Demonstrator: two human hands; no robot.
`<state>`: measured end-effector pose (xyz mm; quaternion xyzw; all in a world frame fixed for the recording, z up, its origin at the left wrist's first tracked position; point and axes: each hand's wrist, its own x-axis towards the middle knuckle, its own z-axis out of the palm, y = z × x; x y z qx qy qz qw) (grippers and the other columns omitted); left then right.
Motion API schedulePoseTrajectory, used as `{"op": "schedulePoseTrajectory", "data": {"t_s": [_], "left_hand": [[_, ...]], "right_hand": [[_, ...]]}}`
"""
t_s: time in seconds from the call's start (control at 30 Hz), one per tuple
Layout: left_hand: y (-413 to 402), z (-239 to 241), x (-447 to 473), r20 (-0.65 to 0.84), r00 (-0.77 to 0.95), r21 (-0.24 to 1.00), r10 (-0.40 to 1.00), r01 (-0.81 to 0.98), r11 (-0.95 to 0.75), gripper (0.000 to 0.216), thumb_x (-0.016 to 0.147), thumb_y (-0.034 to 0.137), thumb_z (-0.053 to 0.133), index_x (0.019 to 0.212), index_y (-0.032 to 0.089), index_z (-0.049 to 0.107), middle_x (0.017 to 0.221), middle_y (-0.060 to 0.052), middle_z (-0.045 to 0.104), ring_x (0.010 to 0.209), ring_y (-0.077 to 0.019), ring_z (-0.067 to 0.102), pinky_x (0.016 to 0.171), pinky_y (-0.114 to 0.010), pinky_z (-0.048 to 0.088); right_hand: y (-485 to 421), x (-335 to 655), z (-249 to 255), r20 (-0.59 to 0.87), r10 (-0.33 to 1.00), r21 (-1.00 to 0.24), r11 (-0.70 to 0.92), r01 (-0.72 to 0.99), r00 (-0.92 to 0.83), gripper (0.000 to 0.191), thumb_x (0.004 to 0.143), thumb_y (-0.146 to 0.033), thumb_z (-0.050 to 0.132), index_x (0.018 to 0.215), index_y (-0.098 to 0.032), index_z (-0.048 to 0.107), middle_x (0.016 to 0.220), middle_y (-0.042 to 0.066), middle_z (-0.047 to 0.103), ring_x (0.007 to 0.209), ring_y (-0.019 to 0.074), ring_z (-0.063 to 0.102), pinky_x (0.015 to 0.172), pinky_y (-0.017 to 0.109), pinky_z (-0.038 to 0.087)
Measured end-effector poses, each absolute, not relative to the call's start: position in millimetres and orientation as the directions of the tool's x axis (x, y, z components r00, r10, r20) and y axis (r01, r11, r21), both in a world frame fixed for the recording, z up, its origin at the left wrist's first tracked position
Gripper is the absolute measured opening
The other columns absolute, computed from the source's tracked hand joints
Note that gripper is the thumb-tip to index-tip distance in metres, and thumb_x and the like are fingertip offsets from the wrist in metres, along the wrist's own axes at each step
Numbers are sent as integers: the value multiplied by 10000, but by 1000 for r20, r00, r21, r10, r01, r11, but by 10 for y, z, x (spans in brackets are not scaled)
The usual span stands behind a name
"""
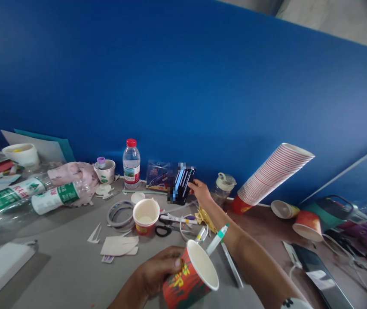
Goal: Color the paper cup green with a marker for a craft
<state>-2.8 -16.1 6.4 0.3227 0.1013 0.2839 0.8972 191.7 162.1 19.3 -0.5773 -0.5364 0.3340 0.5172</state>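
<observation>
In my left hand (162, 270) is a red paper cup (188, 281) with yellow lettering, tilted so that its open mouth faces right; it looks vacant inside. My right hand (199, 191) reaches far forward, its fingers closed at the right edge of a phone (182, 186) with a lit screen. The phone leans upright near the blue wall. A green-tipped marker (217, 240) slants up just behind the cup's rim; its lower end is hidden. Beyond the left hand stands another paper cup (146, 214), beside black-handled scissors (163, 231) and a white marker (178, 219).
Tape rolls (120, 215) and cut paper pieces (120, 245) lie left of centre. A red-capped bottle (131, 165) stands at the wall, with plastic bottles (54, 197) lying further left. At right, a tall stack of paper cups (272, 174) leans over, near a dark tablet-like device (322, 274).
</observation>
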Motion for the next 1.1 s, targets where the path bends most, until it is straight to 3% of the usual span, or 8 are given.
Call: {"op": "schedulePoseTrajectory", "data": {"t_s": [0.23, 0.6, 0.73, 0.93, 1.1], "left_hand": [[-162, 27, -48, -10, 803, 620, 596, -463, 633, 452, 603, 380, 779, 928, 73, 712, 792, -115, 711, 693, -197, 653, 690, -271, 470], [-148, -52, -60, -2, 784, 613, 621, -490, 620, 354, 638, 345, 768, 904, 117, 722, 798, -82, 716, 703, -164, 646, 681, -249, 461], [-159, -84, -72, -20, 777, 607, 629, -490, 626, 370, 628, 339, 777, 921, 120, 722, 811, -86, 717, 722, -172, 649, 694, -256, 460], [-176, -17, -71, -16, 781, 616, 625, -484, 621, 382, 622, 359, 773, 919, 122, 729, 794, -88, 716, 710, -173, 642, 704, -265, 457], [-164, 35, -45, -33, 776, 647, 630, -464, 605, 454, 569, 414, 791, 903, 111, 731, 737, -91, 707, 691, -174, 632, 659, -248, 453]], "right_hand": [[1688, 1839, 221, 184, 958, -953, 119, 279, 221, 265, 643, -435, 588, 709, -180, 614, 500, -58, 478, 466, 103, 420, 489, 231, 337], [1679, 1785, 194, 260, 917, -906, 124, 404, 301, 211, 685, -370, 564, 722, -178, 644, 613, -1, 624, 567, 156, 523, 543, 250, 374], [1686, 1796, 187, 293, 905, -891, 141, 432, 309, 285, 721, -393, 529, 849, -178, 665, 722, 17, 666, 633, 172, 554, 578, 257, 397], [1665, 1824, 229, 284, 923, -872, 136, 470, 261, 218, 722, -367, 554, 786, -188, 659, 625, -6, 638, 560, 163, 552, 567, 261, 402], [1696, 1796, 264, 277, 910, -863, 94, 497, 308, 171, 707, -307, 594, 825, -186, 614, 737, 26, 660, 687, 187, 601, 645, 276, 432]]}}
